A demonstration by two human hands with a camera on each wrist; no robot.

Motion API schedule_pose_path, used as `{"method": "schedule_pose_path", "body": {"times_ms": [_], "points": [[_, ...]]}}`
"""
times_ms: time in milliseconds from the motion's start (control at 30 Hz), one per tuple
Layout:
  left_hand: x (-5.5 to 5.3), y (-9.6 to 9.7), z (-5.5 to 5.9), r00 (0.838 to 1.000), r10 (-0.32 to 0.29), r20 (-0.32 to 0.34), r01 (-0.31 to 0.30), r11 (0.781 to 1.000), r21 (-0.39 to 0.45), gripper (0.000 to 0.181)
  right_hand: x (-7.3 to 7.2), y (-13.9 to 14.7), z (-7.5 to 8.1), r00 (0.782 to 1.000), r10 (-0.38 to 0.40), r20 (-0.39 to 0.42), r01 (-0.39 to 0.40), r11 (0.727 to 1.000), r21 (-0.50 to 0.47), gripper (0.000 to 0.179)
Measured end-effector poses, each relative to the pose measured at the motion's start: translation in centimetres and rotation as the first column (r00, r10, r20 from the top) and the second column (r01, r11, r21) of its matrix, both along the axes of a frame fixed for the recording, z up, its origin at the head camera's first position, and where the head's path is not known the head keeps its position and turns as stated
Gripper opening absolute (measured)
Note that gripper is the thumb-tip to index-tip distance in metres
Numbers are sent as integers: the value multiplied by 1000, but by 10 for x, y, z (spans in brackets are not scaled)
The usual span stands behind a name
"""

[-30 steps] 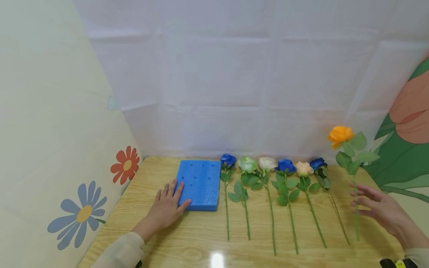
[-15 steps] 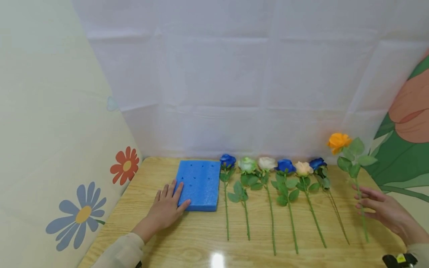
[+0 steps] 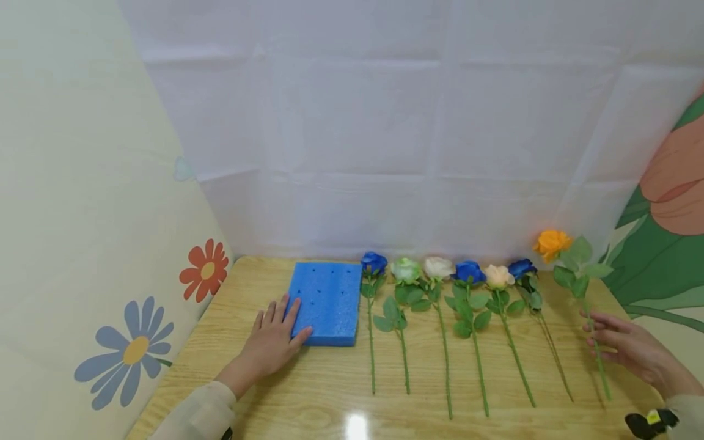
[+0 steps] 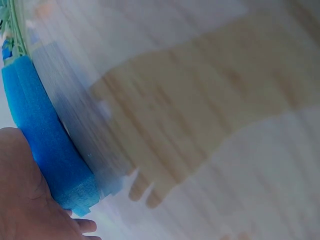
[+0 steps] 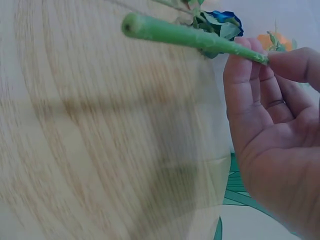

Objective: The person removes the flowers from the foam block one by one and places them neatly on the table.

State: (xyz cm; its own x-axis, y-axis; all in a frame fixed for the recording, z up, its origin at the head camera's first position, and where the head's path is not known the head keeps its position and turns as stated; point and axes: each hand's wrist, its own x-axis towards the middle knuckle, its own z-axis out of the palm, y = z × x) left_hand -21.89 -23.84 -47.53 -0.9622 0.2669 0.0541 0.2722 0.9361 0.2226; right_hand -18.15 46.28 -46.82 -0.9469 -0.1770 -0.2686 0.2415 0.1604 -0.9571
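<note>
My left hand [image 3: 266, 351] lies with spread, fairly straight fingers on the lower left part of a blue foam block [image 3: 332, 315]. Small dark holes dot the block's top. In the left wrist view, the same hand [image 4: 22, 190] is against the side of the foam [image 4: 47, 135]. Over the table's right side, my right hand [image 3: 632, 348] pinches the green stem of an orange rose [image 3: 552, 245] between thumb and fingers. The right wrist view shows the stem's cut end [image 5: 132, 25] pointing away from the hand [image 5: 280, 145], above the wood.
Several roses lie in a row between the hands: blue [image 3: 374, 263], green-white [image 3: 406, 270], white [image 3: 439, 269], another blue [image 3: 469, 272], peach [image 3: 498, 277] and a dark blue one [image 3: 521, 269]. A white sheet [image 3: 352, 153] hangs behind the wooden table [image 3: 308, 397].
The orange rose has come down toward the table, and the lower end of its stem has swung right. The right hand has shifted slightly right. My left hand stays on the foam block.
</note>
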Motion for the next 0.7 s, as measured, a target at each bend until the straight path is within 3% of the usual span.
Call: {"method": "schedule_pose_path", "body": {"times_ms": [100,300,533,700], "points": [[0,0,0,1000,5,8,-4,1000,-10,82,-1,2,-4,1000,3,8,-3,1000,-29,36],[-1,0,-1,1000,4,8,-4,1000,-12,83,-1,6,-7,997,57,44,-55,997,-52,43],[-1,-1,-3,1000,-6,-14,6,1000,10,84,1,12,-11,990,99,100,-80,981,-175,43],[0,-1,-3,1000,-6,-17,7,1000,15,83,2,14,-13,986,89,137,-68,986,-152,36]]}}
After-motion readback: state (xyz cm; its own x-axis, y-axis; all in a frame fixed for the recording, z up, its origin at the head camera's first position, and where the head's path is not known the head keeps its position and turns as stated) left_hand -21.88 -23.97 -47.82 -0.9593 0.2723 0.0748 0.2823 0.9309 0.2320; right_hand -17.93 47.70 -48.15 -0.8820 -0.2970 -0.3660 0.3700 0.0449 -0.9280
